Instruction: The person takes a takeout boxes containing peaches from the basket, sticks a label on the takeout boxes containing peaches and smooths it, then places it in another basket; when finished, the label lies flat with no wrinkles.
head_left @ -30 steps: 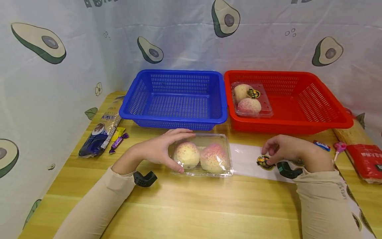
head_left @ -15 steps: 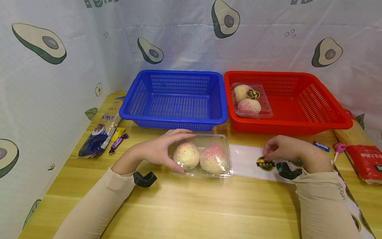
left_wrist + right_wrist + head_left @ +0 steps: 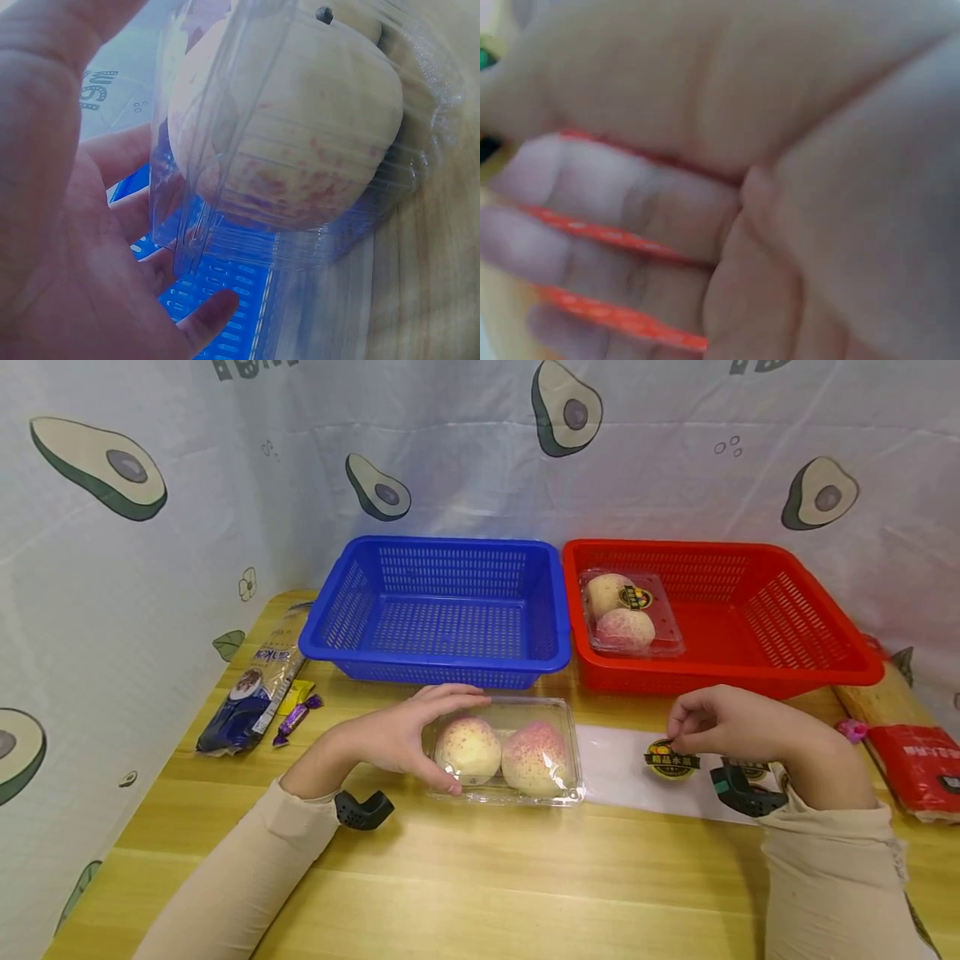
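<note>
Left hand [image 3: 397,739] gripped left end of clear peach clamshell [image 3: 504,750]; right hand [image 3: 738,727] pinched round sticker [image 3: 671,759] above white backing strip [image 3: 622,768], right of clamshell.

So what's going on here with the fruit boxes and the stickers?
A person's left hand grips a clear box of two peaches on the wooden table. The right hand pinches a round sticker at its white backing strip. Another peach box, already stickered, lies in the red basket; the blue basket holds nothing.
</note>
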